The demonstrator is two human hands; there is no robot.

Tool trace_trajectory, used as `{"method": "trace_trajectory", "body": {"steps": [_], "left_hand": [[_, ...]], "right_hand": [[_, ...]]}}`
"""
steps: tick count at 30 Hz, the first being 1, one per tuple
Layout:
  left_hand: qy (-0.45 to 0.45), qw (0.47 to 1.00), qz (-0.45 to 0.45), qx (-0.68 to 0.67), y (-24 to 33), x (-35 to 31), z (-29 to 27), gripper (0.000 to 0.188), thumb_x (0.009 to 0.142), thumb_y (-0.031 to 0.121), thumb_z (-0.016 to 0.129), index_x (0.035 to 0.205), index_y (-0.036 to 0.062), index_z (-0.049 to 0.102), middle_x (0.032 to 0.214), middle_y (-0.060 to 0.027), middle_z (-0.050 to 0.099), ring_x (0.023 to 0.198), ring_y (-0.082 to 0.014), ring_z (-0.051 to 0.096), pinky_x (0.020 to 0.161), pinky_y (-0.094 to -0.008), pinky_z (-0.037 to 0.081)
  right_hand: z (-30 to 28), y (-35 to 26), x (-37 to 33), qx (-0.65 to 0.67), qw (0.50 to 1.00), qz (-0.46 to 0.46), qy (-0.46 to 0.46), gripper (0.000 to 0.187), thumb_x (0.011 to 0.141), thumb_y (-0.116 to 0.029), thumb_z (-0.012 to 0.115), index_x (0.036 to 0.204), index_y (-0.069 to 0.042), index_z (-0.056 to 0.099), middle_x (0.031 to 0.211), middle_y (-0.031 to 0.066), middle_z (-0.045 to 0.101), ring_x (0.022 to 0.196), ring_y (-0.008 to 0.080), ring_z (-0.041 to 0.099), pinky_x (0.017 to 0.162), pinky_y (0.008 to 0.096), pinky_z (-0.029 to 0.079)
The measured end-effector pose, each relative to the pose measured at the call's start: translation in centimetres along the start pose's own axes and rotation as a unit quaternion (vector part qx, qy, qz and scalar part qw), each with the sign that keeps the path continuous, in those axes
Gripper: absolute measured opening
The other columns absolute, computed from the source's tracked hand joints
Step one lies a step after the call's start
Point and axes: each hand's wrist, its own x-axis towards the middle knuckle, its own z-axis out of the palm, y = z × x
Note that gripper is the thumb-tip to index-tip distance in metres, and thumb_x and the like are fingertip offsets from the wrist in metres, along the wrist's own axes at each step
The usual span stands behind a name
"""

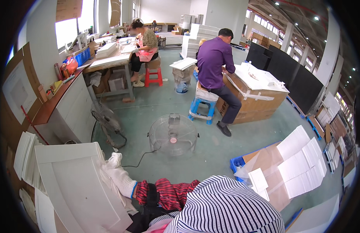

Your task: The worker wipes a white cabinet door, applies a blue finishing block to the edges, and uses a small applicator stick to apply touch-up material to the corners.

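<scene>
Head view | my white-gloved left hand (pixel 117 173) is resting fingers loosely spread on the flat white foam panel (pixel 77 186), lower left, gripping nothing | right hand is showing nowhere | panel stack (pixel 26 155) beside is waiting

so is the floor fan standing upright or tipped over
Upright: the fan stands on its stand on the green floor, round grille facing out, cord trailing off to the left. Whether it is running, cannot tell.

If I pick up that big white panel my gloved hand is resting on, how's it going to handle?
The white panel looks thin, flat and broad, so it is probably light but awkward, and may flex if lifted by one edge. Its surface looks smooth, so the gloved left hand could slip on it. The right hand is out of view.
</scene>
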Motion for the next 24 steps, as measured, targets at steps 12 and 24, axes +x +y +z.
{"method": "trace_trajectory", "body": {"steps": [12, 24], "left_hand": [[-0.076, 0.647, -0.157, -0.742, 1.9, 1.3, -5.4, 0.050, 0.106, 0.014, 0.053, 0.149, -0.0098, 0.047, 0.150, -0.0214, 0.055, 0.130, -0.0327, 0.058, 0.120, -0.0465, 0.040], [-0.010, 0.699, -0.127, -0.704, 2.9, 2.9, -2.5, 0.065, 0.095, 0.018, 0.077, 0.148, 0.0017, 0.043, 0.136, -0.0192, 0.058, 0.118, -0.0331, 0.059, 0.103, -0.0525, 0.054]], "right_hand": [[-3.4, -4.7, -0.8, 0.256, 0.966, -0.042, 0.002, 0.020, 0.105, -0.035, 0.060, 0.100, -0.017, 0.056, 0.087, -0.0009, 0.058, 0.072, 0.0122, 0.057, 0.062, 0.0287, 0.049], [1.4, 4.7, -11.5, 0.003, 0.975, 0.096, -0.200, 0.020, 0.099, -0.035, 0.072, 0.092, -0.019, 0.061, 0.083, -0.0029, 0.061, 0.070, 0.0090, 0.059, 0.059, 0.0282, 0.051]]}}
